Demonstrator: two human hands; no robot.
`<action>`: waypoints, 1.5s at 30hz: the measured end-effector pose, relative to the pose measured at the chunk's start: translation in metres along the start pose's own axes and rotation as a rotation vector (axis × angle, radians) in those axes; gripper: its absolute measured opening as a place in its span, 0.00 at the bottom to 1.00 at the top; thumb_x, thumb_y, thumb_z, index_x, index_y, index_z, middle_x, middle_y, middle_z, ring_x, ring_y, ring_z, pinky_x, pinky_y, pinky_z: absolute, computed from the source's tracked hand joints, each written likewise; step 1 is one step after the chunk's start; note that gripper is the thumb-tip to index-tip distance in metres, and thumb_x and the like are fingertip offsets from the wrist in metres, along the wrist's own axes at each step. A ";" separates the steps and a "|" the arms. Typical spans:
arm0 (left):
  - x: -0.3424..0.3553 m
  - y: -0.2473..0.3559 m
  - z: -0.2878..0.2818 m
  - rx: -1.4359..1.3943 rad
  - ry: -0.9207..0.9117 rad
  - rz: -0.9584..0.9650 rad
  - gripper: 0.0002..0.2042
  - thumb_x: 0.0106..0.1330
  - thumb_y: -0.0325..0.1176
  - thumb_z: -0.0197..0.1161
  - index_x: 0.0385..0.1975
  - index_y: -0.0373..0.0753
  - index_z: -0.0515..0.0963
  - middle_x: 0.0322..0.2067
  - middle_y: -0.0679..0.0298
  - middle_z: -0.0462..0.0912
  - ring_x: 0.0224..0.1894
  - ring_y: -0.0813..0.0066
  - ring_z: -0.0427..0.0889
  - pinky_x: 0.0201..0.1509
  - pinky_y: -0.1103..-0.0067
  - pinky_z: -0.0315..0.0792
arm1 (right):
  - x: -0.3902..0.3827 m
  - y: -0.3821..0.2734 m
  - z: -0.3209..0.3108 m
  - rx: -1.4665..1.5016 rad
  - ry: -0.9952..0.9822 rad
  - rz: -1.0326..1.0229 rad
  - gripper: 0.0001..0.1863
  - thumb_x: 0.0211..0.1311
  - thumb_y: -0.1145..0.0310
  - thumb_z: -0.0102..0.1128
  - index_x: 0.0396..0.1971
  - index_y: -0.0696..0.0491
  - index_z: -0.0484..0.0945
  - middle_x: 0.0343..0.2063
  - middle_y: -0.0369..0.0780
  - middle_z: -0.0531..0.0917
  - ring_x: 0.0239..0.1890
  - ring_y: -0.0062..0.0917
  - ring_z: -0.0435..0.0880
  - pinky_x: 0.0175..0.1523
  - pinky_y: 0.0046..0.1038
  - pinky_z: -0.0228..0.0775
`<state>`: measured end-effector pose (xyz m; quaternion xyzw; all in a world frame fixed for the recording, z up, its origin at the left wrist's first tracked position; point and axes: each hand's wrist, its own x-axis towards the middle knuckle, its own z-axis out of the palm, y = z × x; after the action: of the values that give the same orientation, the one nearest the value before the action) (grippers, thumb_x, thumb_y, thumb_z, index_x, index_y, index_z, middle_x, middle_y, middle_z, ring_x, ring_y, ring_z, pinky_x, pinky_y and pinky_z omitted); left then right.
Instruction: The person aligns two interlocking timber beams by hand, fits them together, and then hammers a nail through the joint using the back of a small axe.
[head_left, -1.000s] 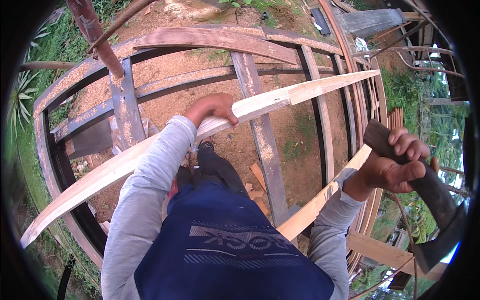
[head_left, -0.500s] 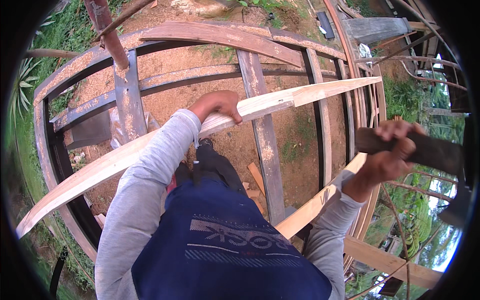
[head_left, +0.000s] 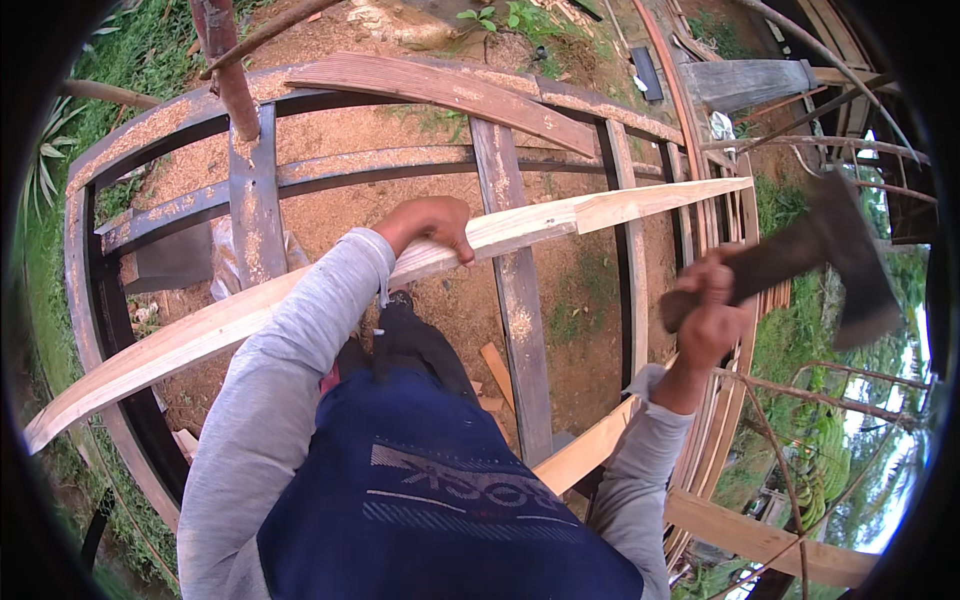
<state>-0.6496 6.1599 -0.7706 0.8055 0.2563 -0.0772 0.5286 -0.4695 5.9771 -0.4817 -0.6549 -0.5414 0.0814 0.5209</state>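
Note:
A long pale wooden plank (head_left: 530, 226) runs across in front of me, from the lower left to the upper right, where a fresher, lighter cut face narrows to a thin end. My left hand (head_left: 432, 224) is closed over its top edge near the middle, thumb on the near side. On the right, my right hand (head_left: 708, 318) grips the dark handle of an axe (head_left: 852, 268). The axe is raised, apart from the plank, its head farther right and smeared by motion.
Beneath lies a dark timber frame (head_left: 505, 185), dusted with wood shavings. A reddish grooved board (head_left: 440, 85) rests along its far side. A reddish pole (head_left: 228, 75) stands at the upper left. More planks (head_left: 590, 440) are at the right, beside thin branches (head_left: 870, 400).
My right hand has moved left and slightly up, swinging the axe head upward. The left hand keeps its grip on the plank, whose right end sits a little lower in view.

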 end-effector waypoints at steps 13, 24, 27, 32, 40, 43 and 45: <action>-0.005 0.016 -0.002 0.039 0.043 0.023 0.34 0.39 0.52 0.82 0.37 0.24 0.85 0.36 0.42 0.88 0.36 0.50 0.90 0.43 0.64 0.82 | -0.104 0.159 0.009 -0.353 -0.471 0.562 0.29 0.69 0.50 0.64 0.57 0.60 0.72 0.37 0.44 0.82 0.35 0.25 0.81 0.45 0.32 0.71; -0.003 0.025 -0.012 0.016 0.008 0.015 0.33 0.40 0.51 0.83 0.37 0.24 0.85 0.37 0.42 0.88 0.38 0.50 0.89 0.45 0.64 0.81 | -0.030 0.079 0.002 0.295 0.007 -0.521 0.20 0.75 0.44 0.54 0.32 0.45 0.72 0.29 0.36 0.76 0.26 0.26 0.75 0.35 0.30 0.73; 0.002 0.031 -0.003 0.044 -0.008 0.019 0.33 0.42 0.50 0.82 0.39 0.24 0.85 0.38 0.42 0.88 0.39 0.49 0.89 0.46 0.64 0.80 | -0.133 0.188 0.005 -0.418 -0.492 0.795 0.13 0.68 0.65 0.66 0.36 0.57 0.73 0.23 0.38 0.79 0.22 0.20 0.80 0.27 0.28 0.72; -0.004 0.015 0.007 -0.001 -0.015 -0.022 0.32 0.41 0.50 0.82 0.39 0.25 0.86 0.36 0.42 0.88 0.38 0.50 0.89 0.44 0.65 0.80 | -0.071 0.082 -0.005 -0.077 -0.325 0.473 0.14 0.71 0.62 0.63 0.42 0.56 0.72 0.21 0.32 0.76 0.19 0.16 0.75 0.26 0.22 0.67; 0.012 0.012 -0.008 -0.021 -0.009 -0.019 0.32 0.41 0.50 0.82 0.38 0.26 0.86 0.36 0.43 0.88 0.37 0.50 0.89 0.44 0.65 0.80 | 0.025 -0.066 -0.034 0.302 0.043 -0.682 0.22 0.76 0.48 0.54 0.26 0.46 0.63 0.23 0.30 0.63 0.24 0.18 0.67 0.33 0.19 0.68; 0.005 0.020 0.000 0.029 0.022 0.034 0.32 0.41 0.50 0.82 0.39 0.25 0.85 0.37 0.42 0.88 0.38 0.50 0.89 0.45 0.65 0.80 | -0.125 0.159 -0.025 -0.484 -0.277 0.227 0.15 0.68 0.62 0.65 0.45 0.57 0.78 0.35 0.43 0.84 0.35 0.29 0.82 0.43 0.32 0.75; 0.012 0.023 0.002 -0.021 -0.029 -0.021 0.33 0.42 0.50 0.82 0.39 0.25 0.85 0.39 0.42 0.88 0.39 0.50 0.89 0.45 0.64 0.80 | -0.141 0.191 -0.018 -0.606 -0.537 0.605 0.17 0.64 0.61 0.69 0.40 0.60 0.77 0.26 0.39 0.82 0.29 0.27 0.80 0.38 0.33 0.72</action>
<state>-0.6274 6.1547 -0.7581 0.7961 0.2579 -0.0917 0.5397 -0.3946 5.8786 -0.6851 -0.8603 -0.4413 0.2336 0.1029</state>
